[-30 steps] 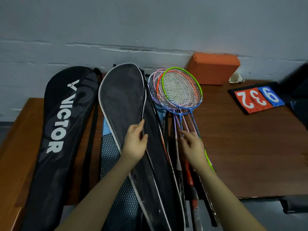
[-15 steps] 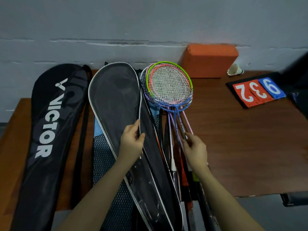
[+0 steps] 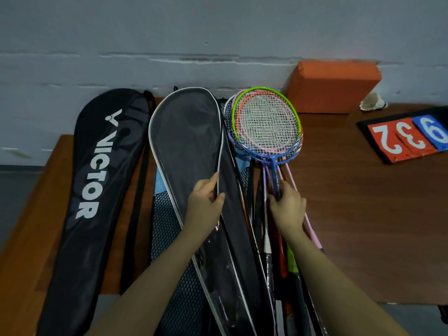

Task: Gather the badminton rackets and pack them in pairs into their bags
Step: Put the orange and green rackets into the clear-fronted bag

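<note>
Pinching the white-piped edge of the unzipped black racket cover (image 3: 189, 137), the left hand (image 3: 206, 209) holds its flap, while the right hand (image 3: 287, 207) closes around the shafts of the stacked rackets (image 3: 265, 124) just beside it on the wooden table (image 3: 363, 214). Whether anything lies inside that cover cannot be told; the Victor bag (image 3: 97, 180) lies shut at far left.

wall (image 3: 218, 32): grey-blue, cracked paint | table (image 3: 363, 226): dark brown wood | light: dim
</note>
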Tool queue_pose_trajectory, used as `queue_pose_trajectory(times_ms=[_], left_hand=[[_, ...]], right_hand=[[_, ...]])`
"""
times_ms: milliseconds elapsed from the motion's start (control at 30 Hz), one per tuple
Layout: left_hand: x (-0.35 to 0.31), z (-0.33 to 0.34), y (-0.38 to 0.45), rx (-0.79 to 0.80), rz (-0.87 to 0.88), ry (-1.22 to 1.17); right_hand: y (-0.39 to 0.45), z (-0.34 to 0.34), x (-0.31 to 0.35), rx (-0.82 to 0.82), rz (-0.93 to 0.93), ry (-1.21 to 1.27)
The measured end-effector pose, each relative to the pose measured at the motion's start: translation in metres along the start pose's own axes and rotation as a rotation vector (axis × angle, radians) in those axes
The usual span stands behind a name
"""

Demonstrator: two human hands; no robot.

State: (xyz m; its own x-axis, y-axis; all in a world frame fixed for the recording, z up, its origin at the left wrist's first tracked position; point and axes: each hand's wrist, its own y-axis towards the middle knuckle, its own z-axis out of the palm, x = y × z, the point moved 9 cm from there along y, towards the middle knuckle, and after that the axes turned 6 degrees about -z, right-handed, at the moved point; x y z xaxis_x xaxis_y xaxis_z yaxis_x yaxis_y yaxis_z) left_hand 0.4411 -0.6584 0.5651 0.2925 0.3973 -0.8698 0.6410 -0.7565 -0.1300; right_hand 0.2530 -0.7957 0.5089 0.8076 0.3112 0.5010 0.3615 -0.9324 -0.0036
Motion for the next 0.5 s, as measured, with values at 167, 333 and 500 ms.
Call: queue_pose_trajectory(times_ms=[167, 333, 500], left_hand=[[0.001, -0.007, -0.003, -0.006, -0.015, -0.019], [-0.004, -0.008, -0.003, -0.041, 0.011, -0.037], [-0.015, -0.02, -0.007, -0.152, 0.022, -0.177]], right_hand=[[-0.005, -0.011, 0.001, -0.107, -0.019, 0.06], [-0.01, -0.032, 0.001, -0.14, -0.073, 0.382], [-0.021, -0.049, 0.016, -0.18, -0.258, 0.35]])
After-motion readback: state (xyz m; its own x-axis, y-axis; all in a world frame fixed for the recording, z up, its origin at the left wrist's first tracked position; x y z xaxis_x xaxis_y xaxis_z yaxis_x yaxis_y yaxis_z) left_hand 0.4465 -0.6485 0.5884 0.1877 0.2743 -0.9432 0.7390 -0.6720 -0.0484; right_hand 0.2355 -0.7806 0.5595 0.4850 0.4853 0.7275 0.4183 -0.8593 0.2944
